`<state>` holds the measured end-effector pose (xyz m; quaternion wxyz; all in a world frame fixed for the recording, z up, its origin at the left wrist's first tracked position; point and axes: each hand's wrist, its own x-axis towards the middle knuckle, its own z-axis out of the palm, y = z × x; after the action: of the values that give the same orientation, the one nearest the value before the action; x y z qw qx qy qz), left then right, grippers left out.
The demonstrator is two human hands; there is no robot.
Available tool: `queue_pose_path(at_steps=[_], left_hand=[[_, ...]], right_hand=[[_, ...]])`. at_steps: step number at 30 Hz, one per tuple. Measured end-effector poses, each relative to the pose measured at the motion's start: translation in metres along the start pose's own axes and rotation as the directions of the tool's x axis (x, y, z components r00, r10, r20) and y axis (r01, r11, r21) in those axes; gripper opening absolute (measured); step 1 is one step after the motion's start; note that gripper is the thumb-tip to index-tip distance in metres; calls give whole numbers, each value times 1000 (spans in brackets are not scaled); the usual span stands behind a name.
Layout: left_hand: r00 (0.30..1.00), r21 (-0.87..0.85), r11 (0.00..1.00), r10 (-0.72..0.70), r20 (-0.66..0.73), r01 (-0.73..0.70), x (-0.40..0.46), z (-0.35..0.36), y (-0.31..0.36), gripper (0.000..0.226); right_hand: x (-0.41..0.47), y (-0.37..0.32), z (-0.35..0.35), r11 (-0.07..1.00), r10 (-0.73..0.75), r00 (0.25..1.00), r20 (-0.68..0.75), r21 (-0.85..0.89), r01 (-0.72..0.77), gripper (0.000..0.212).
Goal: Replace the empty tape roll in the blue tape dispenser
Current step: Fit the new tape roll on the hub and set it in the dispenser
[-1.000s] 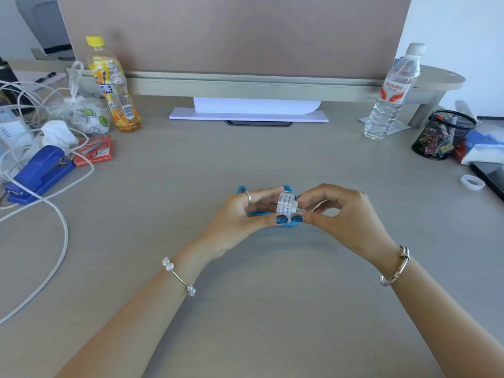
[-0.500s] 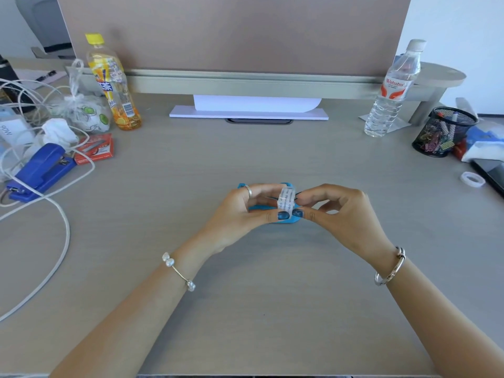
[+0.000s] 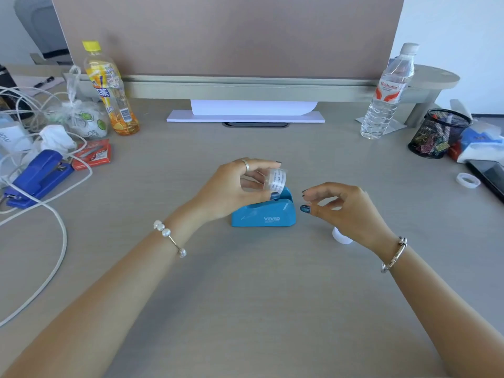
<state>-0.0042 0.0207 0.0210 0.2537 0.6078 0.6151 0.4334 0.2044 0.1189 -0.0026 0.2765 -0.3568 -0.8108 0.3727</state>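
The blue tape dispenser [image 3: 264,212] stands on the desk at the centre, its printed side facing me. My left hand [image 3: 234,186] holds the empty tape roll [image 3: 276,180], a clear core with printed lettering, just above the dispenser's back end. My right hand [image 3: 343,210] hovers to the right of the dispenser with its fingers curled apart and nothing in them. A small white piece [image 3: 341,237] lies on the desk under my right wrist, partly hidden. A new tape roll [image 3: 467,180] lies far right on the desk.
On the left lie a blue stapler [image 3: 38,177], a red staple box [image 3: 92,155], white cables [image 3: 54,241], a tied plastic bag and an orange drink bottle [image 3: 110,88]. A water bottle [image 3: 387,94] and mesh cup [image 3: 439,133] stand at right. A partition runs along the back.
Both hands were pinched together on the roll at the dispenser. Now my left hand has lifted the roll up, my right hand has let go and drawn right, and the dispenser stands uncovered.
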Motion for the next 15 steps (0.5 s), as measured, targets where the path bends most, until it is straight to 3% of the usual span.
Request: queue_pose_path(at_steps=[5,10,15], left_hand=[[999,159,987,-2,45,-5,8,1,-4,47],[997,196,981,-4,72,-10,15,-2,-6,39],[990,190,982,-35,136,9,16,-7,-8,45]], right_hand=[[4,7,-1,1000,6,1000,-21,15,-6,15],[2,15,0,999,17,1000,-24,36,-16,15],[2,16,-1,999,0,1000,-23,36,1,17]])
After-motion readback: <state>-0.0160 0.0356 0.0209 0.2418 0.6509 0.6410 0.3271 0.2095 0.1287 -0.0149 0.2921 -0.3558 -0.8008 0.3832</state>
